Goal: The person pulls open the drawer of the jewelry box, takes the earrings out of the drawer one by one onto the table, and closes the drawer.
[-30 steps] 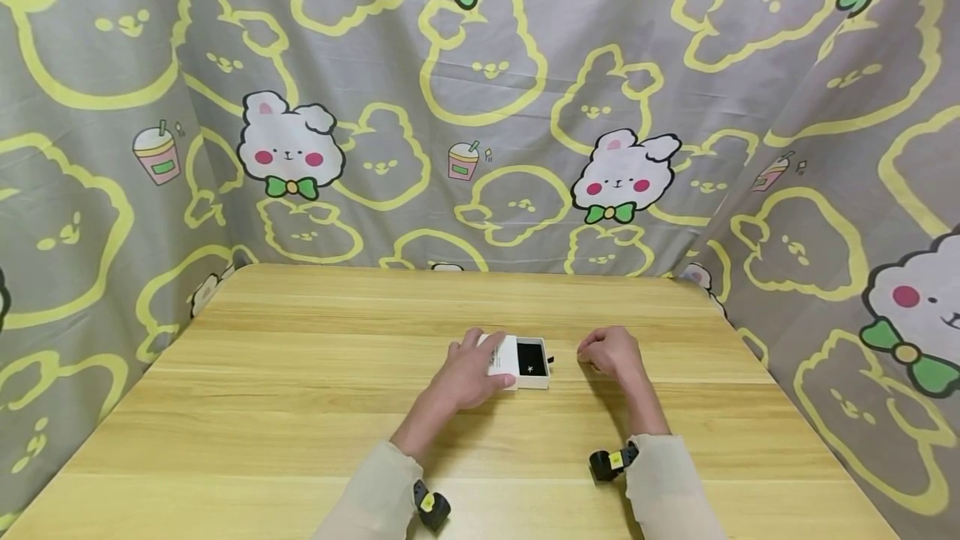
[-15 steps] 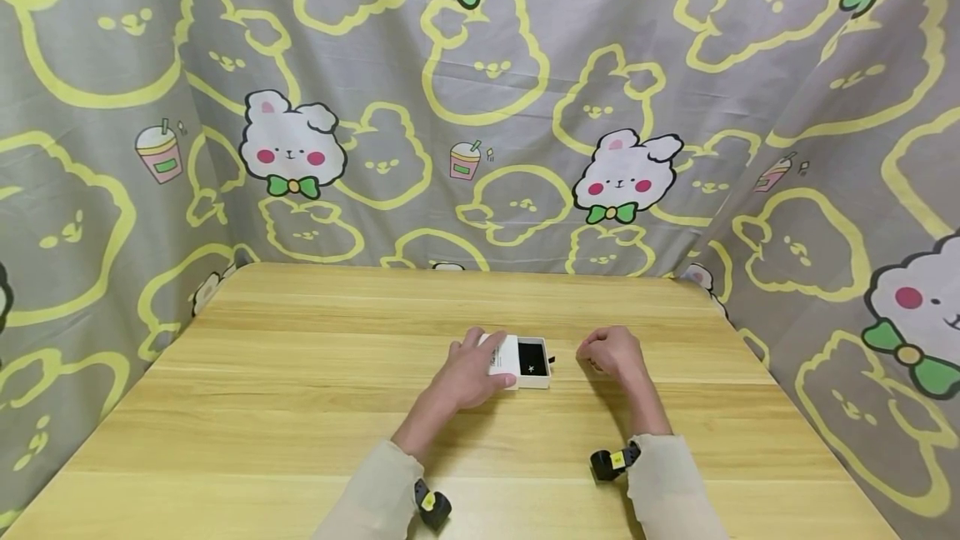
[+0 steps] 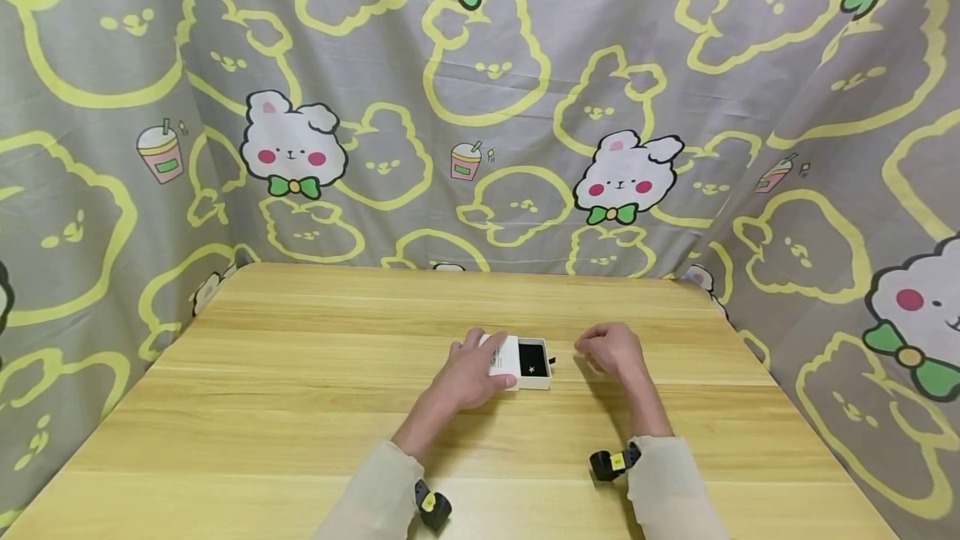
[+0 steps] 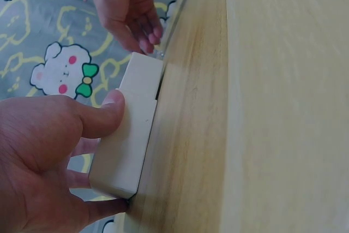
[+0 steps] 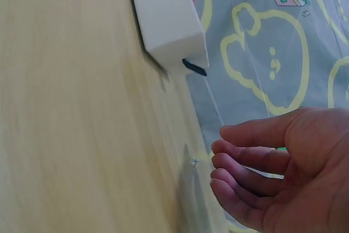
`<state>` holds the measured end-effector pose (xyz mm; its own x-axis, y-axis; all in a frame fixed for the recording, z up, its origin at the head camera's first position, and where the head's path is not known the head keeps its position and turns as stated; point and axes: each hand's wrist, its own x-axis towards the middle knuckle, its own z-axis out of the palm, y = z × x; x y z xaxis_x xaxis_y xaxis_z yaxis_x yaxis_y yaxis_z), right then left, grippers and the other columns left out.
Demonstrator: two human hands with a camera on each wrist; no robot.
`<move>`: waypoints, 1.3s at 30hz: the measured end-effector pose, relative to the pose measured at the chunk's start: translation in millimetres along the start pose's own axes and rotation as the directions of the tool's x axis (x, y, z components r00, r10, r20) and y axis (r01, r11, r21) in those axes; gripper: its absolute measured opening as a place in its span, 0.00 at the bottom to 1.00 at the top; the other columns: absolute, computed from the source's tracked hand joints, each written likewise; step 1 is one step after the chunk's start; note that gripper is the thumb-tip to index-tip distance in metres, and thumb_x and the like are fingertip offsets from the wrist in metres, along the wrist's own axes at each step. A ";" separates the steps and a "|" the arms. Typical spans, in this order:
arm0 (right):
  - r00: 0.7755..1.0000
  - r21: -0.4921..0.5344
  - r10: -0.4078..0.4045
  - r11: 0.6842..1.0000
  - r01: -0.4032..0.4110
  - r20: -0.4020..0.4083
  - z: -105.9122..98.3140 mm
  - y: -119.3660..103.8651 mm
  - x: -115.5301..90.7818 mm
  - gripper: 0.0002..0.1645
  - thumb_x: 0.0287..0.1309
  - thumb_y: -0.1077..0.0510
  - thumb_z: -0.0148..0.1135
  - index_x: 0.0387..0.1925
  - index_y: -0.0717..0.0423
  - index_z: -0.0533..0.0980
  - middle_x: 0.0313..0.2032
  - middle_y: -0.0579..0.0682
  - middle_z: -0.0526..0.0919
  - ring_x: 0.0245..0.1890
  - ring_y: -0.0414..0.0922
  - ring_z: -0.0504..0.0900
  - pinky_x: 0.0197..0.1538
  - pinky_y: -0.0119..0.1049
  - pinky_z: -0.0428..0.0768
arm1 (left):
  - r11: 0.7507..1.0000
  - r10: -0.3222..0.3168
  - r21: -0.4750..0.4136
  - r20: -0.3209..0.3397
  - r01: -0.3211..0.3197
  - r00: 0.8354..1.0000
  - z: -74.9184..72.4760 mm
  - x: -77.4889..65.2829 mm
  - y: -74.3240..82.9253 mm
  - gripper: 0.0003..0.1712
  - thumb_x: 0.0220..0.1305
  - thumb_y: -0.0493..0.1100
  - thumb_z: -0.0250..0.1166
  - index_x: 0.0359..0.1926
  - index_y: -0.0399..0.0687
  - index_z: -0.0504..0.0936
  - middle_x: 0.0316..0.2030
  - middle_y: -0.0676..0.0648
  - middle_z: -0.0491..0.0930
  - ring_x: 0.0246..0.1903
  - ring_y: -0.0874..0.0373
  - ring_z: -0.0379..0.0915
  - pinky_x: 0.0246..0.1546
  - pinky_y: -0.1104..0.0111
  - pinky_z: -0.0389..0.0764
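Observation:
My left hand (image 3: 467,371) grips a small white drawer box (image 4: 126,140), thumb along one long side and fingers around the other. Its inner tray (image 3: 549,383) is slid partway out to the right. Inside lies a black insert (image 3: 533,352) bearing a small silver star-shaped piece (image 3: 532,370). A short black pull tab (image 5: 194,67) sticks out of the tray's end. To the right of the box, my right hand (image 5: 278,173) hovers with loosely curved fingers. Just off its fingertips, a tiny glinting star-like piece (image 5: 195,162) shows against the tabletop.
The wooden table (image 3: 300,440) stretches around both hands. A grey curtain (image 3: 390,65) with yellow outlines and rabbit prints stands behind it and along both sides. Black wrist cameras (image 3: 435,512) sit at the cuffs.
My right hand has risen very slightly, and its fingers look a little looser than before. The left hand and the box have stayed in place.

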<state>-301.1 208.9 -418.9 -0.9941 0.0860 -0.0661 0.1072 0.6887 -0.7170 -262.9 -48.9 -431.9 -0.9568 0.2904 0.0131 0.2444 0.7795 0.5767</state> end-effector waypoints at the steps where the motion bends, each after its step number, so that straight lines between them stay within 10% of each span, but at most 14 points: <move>1: 1.000 -0.011 -0.013 1.000 0.012 -0.005 -0.1 -1.2 0.1 0.13 0.60 0.56 0.66 0.40 0.62 0.86 0.34 0.56 0.87 0.31 0.46 0.80 0.32 0.36 0.75 | 1.000 0.000 0.001 0.000 0.000 1.000 0.1 0.0 0.0 0.43 0.65 0.57 0.69 0.77 0.55 0.63 0.73 0.38 0.60 0.56 0.41 0.64 0.48 0.51 0.77; 39: 0.994 -0.071 -0.109 0.992 0.109 -0.003 7.1 -33.5 -7.8 0.08 0.55 0.55 0.73 0.34 0.56 0.87 0.33 0.53 0.88 0.34 0.48 0.82 0.36 0.37 0.76 | 1.000 -0.001 0.001 -0.001 0.001 1.000 -0.5 1.2 -0.5 0.43 0.65 0.57 0.69 0.77 0.56 0.63 0.73 0.39 0.61 0.56 0.42 0.64 0.47 0.52 0.76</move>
<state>-297.1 180.1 -399.3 -0.9998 0.0124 0.0145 -0.0005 0.7433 -0.6689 -264.2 -49.1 -431.8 -0.9572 0.2890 0.0128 0.2434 0.7805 0.5759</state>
